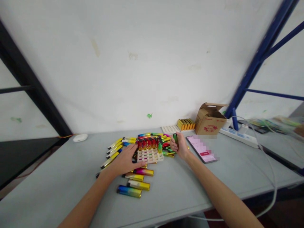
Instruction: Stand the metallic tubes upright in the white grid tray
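A white tray with rows of holes is gripped at its left side by my left hand, thumb at the near edge and fingers behind. Several red lighters stand upright in its back row, and a green lighter stands at its right end. To the right of the tray, my right hand is closed around another green lighter, held upright with its top showing. Loose lighters in yellow, blue and pink lie around and behind the tray, such as a blue-and-yellow lighter in front.
Behind my right hand are an empty holed tray and a tray full of yellow lighters. An open cardboard box, a phone and a power strip are to the right. A white oval object lies far left.
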Motion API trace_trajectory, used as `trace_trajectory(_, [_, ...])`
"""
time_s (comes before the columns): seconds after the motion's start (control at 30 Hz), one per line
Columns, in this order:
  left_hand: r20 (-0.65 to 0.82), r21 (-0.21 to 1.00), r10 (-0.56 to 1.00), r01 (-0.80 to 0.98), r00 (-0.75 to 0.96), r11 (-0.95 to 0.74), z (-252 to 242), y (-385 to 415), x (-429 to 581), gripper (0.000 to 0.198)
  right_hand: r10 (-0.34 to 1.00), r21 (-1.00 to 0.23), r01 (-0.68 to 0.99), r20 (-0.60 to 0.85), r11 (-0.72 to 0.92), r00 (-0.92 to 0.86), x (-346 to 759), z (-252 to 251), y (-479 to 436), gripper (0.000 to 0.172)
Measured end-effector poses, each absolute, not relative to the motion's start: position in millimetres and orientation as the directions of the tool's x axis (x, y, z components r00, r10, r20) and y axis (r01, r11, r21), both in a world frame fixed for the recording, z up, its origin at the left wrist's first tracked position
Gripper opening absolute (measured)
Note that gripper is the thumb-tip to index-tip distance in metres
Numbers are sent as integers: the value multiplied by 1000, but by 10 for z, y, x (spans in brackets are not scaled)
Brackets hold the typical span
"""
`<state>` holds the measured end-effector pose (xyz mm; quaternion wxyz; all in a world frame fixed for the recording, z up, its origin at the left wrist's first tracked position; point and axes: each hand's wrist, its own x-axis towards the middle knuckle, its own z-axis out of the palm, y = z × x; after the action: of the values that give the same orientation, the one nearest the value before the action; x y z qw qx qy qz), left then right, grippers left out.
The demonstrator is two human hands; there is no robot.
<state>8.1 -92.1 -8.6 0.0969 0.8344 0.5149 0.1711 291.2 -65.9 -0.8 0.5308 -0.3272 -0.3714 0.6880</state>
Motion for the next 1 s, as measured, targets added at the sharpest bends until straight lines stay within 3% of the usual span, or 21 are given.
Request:
trace_trajectory(0.37, [239,354,876,802,420,-481,-104,-899,65,79,966,-859,-457,-141,-228,-217,2883,-45,-624,43])
trace_trajectory(0.8, [237,368,877,797,418,-479,-143,-886,43,80,985,-864,-488,-45,-121,-165,2953,44,-657,40])
trace_trajectory(1.0, [210,331,876,812,433,-481,-144,-884,44,82,988,-912,-400,-25,-86,-154,2907,17,-650,34])
